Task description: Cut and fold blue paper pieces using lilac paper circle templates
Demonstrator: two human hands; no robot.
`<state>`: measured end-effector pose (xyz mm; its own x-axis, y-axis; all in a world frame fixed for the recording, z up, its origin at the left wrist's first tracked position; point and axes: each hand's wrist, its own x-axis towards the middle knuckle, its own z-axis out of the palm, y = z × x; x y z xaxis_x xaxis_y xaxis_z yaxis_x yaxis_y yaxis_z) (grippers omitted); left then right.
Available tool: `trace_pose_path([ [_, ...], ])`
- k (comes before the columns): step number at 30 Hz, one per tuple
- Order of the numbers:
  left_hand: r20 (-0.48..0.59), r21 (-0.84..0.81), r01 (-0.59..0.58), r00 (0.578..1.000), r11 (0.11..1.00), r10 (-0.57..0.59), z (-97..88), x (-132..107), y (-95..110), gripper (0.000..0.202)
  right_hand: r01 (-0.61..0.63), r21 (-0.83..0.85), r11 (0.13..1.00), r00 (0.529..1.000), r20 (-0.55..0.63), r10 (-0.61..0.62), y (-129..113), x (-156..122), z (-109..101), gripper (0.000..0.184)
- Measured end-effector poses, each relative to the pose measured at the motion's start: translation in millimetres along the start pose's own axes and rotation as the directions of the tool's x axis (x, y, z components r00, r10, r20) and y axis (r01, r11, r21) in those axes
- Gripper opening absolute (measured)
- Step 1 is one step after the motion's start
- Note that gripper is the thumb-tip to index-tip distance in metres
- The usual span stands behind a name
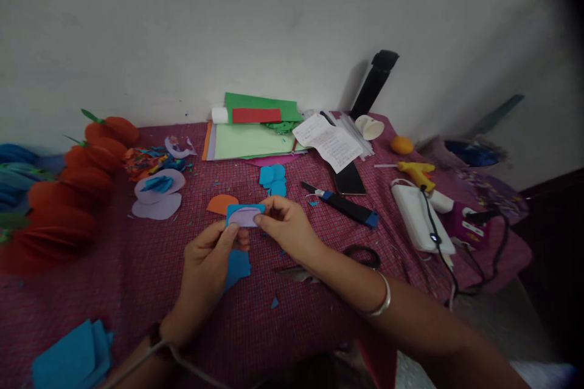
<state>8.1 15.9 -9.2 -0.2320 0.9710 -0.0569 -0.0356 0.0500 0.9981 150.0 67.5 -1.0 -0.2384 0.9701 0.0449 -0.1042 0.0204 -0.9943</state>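
Both my hands hold a small piece of blue paper with a lilac paper shape (245,216) laid on it, above the red checked tablecloth (137,267). My left hand (210,255) pinches its lower left edge with thumb and fingers. My right hand (285,226) pinches its right end. A larger blue paper piece (238,267) hangs or lies just under my left hand. An orange paper cutout (221,203) lies just behind the held piece.
Blue cutouts (274,179), lilac circles (158,197), orange paper pumpkins (77,182) at left, a stack of coloured sheets (255,134) at the wall. A craft knife (342,205), scissors (365,253), phone (349,179), glue gun (416,171), white power bank (417,219) at right. Blue sheets (73,358) near front left.
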Motion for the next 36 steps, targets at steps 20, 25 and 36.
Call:
trace_pose_path([
  [20,0.094,-0.323,0.261,0.965,0.91,-0.243,-15.3,13.4,15.4,0.022,0.318,-0.699,0.64,0.939,0.325,-0.111,-51.0,-59.3,-88.0,0.015],
  [25,0.11,-0.398,0.243,0.97,0.885,-0.217,-13.5,11.4,24.1,0.021,0.281,-0.864,0.419,0.956,0.291,-0.04,-12.3,-130.8,-135.8,0.033],
  [36,0.008,-0.528,0.038,0.999,0.849,-0.04,-19.4,-42.3,62.6,0.019,0.251,-0.949,0.193,0.952,0.278,0.13,-27.3,-132.4,-136.9,0.056],
])
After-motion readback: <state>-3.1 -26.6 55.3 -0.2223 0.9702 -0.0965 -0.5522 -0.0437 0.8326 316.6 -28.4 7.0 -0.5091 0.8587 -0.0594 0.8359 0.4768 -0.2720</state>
